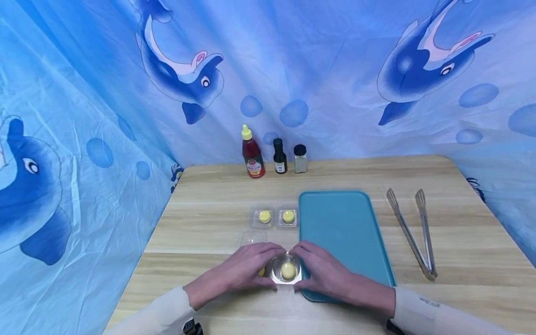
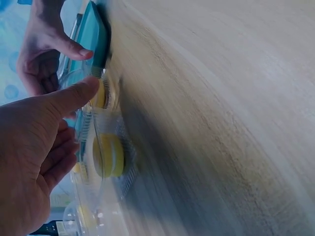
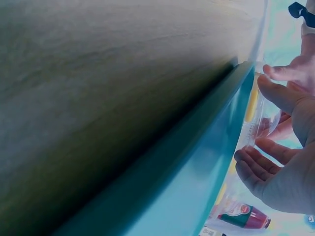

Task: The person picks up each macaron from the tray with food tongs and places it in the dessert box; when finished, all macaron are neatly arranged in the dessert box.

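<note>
Between both hands sits a clear plastic box (image 1: 286, 282) with a pale yellow macaron (image 1: 288, 271) inside, at the tray's left edge. My left hand (image 1: 251, 266) holds its left side, thumb at the near corner and fingers at the far one. On the opposite side my right hand (image 1: 322, 270) grips it likewise, the forearm lying over the tray. A clear domed lid (image 3: 269, 115) shows between the hands in the right wrist view; whether it is fully closed I cannot tell. Under my left hand stands another clear box with a yellow macaron (image 2: 108, 155), partly hidden in the head view.
Two more clear boxes with macarons (image 1: 264, 216) stand beyond the hands, near an upright clear lid (image 1: 253, 237). A teal tray (image 1: 343, 228) lies right, then metal tongs (image 1: 412, 237). A red sauce bottle (image 1: 253, 156), dark bottle (image 1: 279, 157) and black-capped jar (image 1: 300, 160) line the back.
</note>
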Demonstrator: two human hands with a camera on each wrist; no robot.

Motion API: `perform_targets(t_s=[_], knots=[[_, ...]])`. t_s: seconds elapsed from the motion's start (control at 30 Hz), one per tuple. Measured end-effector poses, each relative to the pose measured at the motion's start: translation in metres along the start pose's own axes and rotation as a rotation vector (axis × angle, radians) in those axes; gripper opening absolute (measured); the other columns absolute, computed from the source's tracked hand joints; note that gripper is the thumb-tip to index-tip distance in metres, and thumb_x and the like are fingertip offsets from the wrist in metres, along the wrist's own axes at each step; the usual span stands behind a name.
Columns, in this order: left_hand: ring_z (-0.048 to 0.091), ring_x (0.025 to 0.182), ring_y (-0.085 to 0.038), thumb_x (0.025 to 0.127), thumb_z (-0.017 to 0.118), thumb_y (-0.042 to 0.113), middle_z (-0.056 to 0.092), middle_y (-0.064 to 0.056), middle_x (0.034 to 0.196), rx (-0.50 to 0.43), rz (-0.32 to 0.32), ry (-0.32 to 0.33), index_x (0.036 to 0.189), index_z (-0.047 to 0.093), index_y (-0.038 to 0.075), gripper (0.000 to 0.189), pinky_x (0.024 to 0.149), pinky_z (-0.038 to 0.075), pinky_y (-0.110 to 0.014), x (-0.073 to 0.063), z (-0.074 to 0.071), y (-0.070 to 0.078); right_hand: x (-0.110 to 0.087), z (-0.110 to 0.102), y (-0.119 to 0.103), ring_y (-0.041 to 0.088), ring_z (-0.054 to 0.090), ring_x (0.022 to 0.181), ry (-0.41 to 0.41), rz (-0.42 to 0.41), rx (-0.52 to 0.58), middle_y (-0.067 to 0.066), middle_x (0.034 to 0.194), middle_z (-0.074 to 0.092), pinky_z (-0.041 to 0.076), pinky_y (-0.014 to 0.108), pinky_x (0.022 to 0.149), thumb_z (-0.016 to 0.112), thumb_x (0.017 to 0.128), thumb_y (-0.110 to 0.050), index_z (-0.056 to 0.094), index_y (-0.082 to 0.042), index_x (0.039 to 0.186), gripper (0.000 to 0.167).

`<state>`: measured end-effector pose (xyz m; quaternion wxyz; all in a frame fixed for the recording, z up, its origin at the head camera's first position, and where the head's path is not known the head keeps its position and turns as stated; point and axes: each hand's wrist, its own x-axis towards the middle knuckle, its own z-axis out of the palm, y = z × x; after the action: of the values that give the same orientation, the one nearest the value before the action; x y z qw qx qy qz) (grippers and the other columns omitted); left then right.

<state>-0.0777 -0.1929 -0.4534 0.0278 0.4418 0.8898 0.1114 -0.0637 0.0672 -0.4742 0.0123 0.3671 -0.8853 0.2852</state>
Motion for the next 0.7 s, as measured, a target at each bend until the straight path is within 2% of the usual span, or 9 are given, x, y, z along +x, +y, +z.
perform_targets(t_s=[0.37, 0.6, 0.7], knots=[[0.064, 0.128, -0.019, 0.082, 0.091, 0.048, 0.066, -0.002, 0.143, 0.028, -0.028, -0.043, 0.145, 0.062, 0.011, 0.079, 0.106, 0.056, -0.038, 0.0021, 0.0005, 0.0052, 0.0001, 0.0001, -0.0003, 0.021, 0.067, 0.107, 0.009, -0.015, -0.052, 0.006, 0.117, 0.073, 0.061, 0.038, 0.095, 0.102, 0.066, -0.033, 0.072, -0.002, 0.123, 0.071], [0.064, 0.128, -0.019, 0.081, 0.091, 0.051, 0.065, -0.002, 0.143, 0.053, -0.022, -0.040, 0.145, 0.061, 0.010, 0.082, 0.107, 0.055, -0.038, 0.0035, 0.0013, 0.0044, -0.0003, 0.0054, 0.0002, 0.020, 0.066, 0.105, 0.039, -0.030, -0.083, 0.003, 0.115, 0.069, 0.060, 0.038, 0.094, 0.102, 0.066, -0.036, 0.070, -0.004, 0.118, 0.070], [0.063, 0.129, -0.020, 0.081, 0.091, 0.051, 0.065, -0.002, 0.144, 0.061, -0.017, -0.037, 0.146, 0.060, 0.010, 0.083, 0.108, 0.055, -0.038, 0.0043, 0.0015, 0.0041, -0.0005, 0.0057, -0.0001, 0.021, 0.065, 0.107, 0.035, -0.014, -0.073, 0.004, 0.118, 0.068, 0.059, 0.040, 0.095, 0.102, 0.066, -0.037, 0.068, -0.004, 0.121, 0.072]])
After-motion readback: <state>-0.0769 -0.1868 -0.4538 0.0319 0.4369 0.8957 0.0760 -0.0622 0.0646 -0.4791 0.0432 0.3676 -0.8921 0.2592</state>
